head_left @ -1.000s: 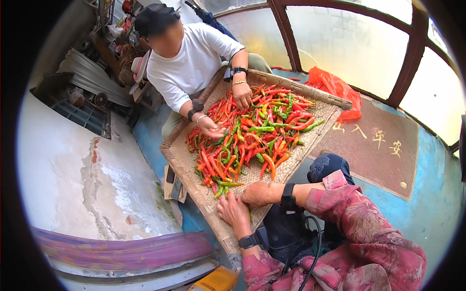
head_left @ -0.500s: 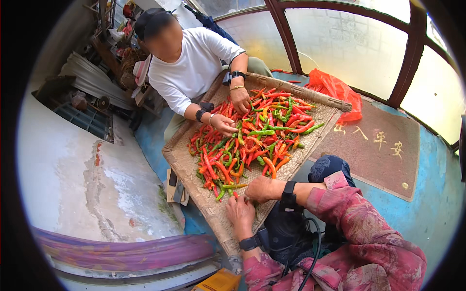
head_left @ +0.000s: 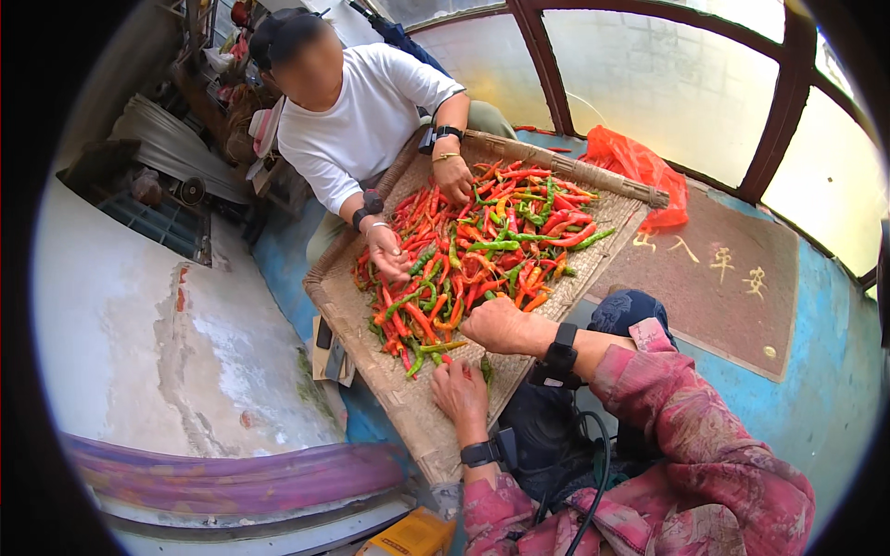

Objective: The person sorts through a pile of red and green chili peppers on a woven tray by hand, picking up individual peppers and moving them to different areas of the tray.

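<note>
A heap of red, green and orange chili peppers [head_left: 473,250] lies on a woven tray [head_left: 417,408]. My left hand [head_left: 461,394] is over the near part of the tray, its fingers closed on a red chili pepper [head_left: 446,360] whose tip shows. Close to that hand's right side is a green chili pepper [head_left: 488,370]. At the near edge of the heap, my right hand [head_left: 503,327] is closed with its back toward me. Its fingertips are hidden, so what they hold, if anything, does not show.
Across the tray sits a person in a white top, one hand [head_left: 387,253] over the heap and the other [head_left: 453,179] in it. A red plastic bag [head_left: 640,176] lies beyond the tray's right corner. A brown mat [head_left: 705,278] covers floor on the right.
My right hand has moved up and away from my left, to the heap's edge. The green chili beside my left hand has come into view. The other person's left-side hand has shifted left.
</note>
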`<state>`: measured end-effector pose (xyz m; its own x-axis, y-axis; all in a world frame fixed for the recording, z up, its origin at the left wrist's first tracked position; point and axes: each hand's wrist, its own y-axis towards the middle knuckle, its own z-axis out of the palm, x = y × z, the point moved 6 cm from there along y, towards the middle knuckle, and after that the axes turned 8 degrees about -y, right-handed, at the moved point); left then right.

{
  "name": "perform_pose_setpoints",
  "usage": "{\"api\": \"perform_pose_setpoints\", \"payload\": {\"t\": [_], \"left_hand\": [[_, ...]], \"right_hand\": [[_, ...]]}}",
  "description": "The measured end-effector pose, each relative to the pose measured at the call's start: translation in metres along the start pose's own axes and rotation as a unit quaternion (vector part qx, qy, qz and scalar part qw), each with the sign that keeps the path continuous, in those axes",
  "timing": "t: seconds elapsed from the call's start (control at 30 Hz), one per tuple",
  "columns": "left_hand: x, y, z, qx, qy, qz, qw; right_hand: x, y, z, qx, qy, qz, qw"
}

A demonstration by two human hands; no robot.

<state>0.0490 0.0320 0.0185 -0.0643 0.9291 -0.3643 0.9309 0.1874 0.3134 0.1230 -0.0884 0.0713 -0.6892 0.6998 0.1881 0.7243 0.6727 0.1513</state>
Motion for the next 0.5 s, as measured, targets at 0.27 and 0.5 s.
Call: {"api": "perform_pose_setpoints", "payload": {"t": [0.27, 0.5], "left_hand": [[0.000, -0.007, 0.002, 0.023, -0.033, 0.004, 0.999], [-0.004, 0.009, 0.000, 0.028, -0.020, 0.001, 0.999]], "right_hand": [[-0.051, -0.001, -0.036, -0.247, 0.081, 0.142, 0.955], [-0.103, 0.004, -0.059, -0.345, 0.423, 0.208, 0.812]]}}
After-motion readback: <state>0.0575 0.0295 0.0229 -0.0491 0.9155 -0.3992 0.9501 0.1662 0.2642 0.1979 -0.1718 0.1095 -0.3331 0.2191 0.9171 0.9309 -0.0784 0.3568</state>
